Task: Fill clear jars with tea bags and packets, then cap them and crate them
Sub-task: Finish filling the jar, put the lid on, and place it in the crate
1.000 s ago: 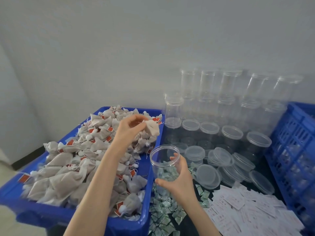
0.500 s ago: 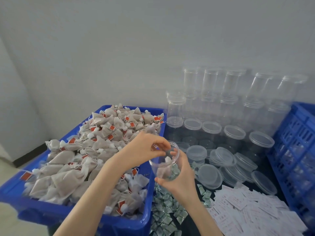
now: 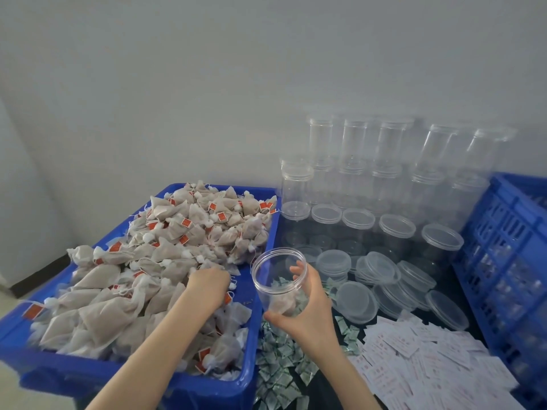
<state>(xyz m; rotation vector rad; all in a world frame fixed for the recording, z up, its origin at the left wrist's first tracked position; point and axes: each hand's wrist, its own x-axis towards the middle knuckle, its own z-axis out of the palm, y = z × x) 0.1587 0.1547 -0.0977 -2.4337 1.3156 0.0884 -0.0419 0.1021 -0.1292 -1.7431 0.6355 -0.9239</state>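
My right hand (image 3: 307, 315) grips an open clear jar (image 3: 278, 279), tilted with its mouth toward the blue bin (image 3: 260, 365); a tea bag lies in its bottom. My left hand (image 3: 207, 287) reaches down into the heap of tea bags (image 3: 154, 261) in that bin, fingers curled among the bags; whether it holds one is hidden. Small green-white packets (image 3: 278, 371) lie below the jar, and white packets (image 3: 420, 362) spread to the right.
Stacked empty clear jars (image 3: 364, 161) stand against the wall at the back right. Loose clear lids (image 3: 381, 279) lie in front of them. A blue slatted crate (image 3: 509, 261) stands at the far right edge.
My left hand dropped a tea bag into the jar, then moved left and down into the tea-bag heap. The jar stayed in my right hand.
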